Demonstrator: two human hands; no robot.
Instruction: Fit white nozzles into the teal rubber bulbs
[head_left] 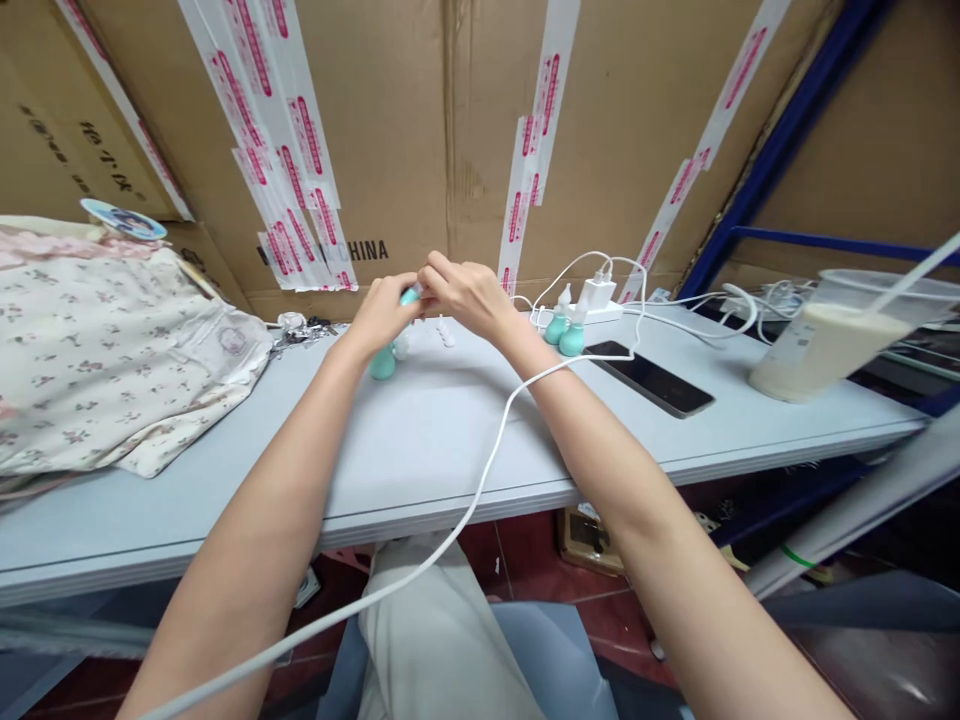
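Observation:
Over the back of the table, my left hand [380, 318] is closed around a small teal bulb syringe [409, 295], mostly hidden by the fingers. My right hand [463, 292] meets it from the other side, its fingers pinched at the syringe's pale end. Below my left hand, another teal bulb [382, 363] rests on the tabletop, with a pale translucent piece beside it. Small white pieces [445, 332] lie under my right hand. To the right of my right wrist stand two more teal bulb syringes [571, 339] with clear nozzles pointing up.
A white cable [495, 455] crosses in front of my right forearm. To the right are a black phone [651, 378], a charger on a power strip [598, 293] and a drink cup with straw [825, 345]. Floral fabric [112, 350] covers the left side. Taped cardboard [405, 130] stands behind.

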